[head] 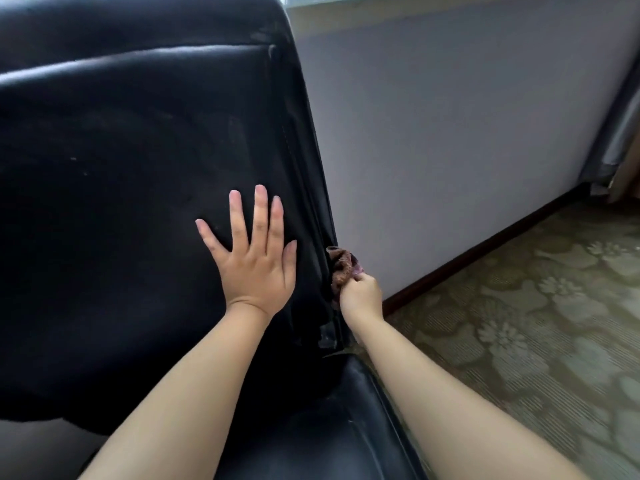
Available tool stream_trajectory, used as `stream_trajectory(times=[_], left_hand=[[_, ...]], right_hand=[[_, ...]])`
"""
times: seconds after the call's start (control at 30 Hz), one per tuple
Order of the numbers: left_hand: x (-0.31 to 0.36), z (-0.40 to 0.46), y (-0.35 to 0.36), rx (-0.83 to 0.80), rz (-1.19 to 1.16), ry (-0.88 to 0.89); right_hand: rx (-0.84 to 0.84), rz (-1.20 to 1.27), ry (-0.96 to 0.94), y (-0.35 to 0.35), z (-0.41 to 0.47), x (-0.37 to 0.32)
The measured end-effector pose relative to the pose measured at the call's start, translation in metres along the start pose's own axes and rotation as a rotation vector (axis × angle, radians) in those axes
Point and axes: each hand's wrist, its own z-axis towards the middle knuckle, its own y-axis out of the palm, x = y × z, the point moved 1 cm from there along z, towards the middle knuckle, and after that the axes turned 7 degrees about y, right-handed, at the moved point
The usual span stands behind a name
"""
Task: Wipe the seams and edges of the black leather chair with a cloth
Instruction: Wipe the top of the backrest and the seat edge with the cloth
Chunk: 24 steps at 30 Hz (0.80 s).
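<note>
The black leather chair (138,161) fills the left half of the view, its backrest facing me and its seat cushion below. My left hand (254,261) lies flat on the backrest with fingers spread, holding nothing. My right hand (362,294) is closed around a bunched brown cloth (341,268), which presses against the right side edge of the backrest, low down near where it meets the seat. Part of the cloth is hidden inside my fist.
A pale wall (467,133) with a dark baseboard (485,247) runs close behind the chair's right side. Patterned greenish carpet (536,323) covers the floor on the right. A curtain edge (620,133) hangs at the far right.
</note>
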Motion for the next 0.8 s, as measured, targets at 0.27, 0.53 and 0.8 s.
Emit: stream_trajectory(times=[0.27, 0.53, 0.8], left_hand=[[0.001, 0.005, 0.006, 0.002, 0.041, -0.028], [0.0, 0.005, 0.007, 0.034, 0.051, -0.032], [0.006, 0.0, 0.006, 0.019, 0.059, -0.06]], right_hand=[[0.058, -0.004, 0.032, 0.006, 0.011, 0.019], [0.069, 0.073, 0.233, 0.01, 0.026, 0.032], [0.059, 0.307, 0.456, 0.022, 0.016, 0.049]])
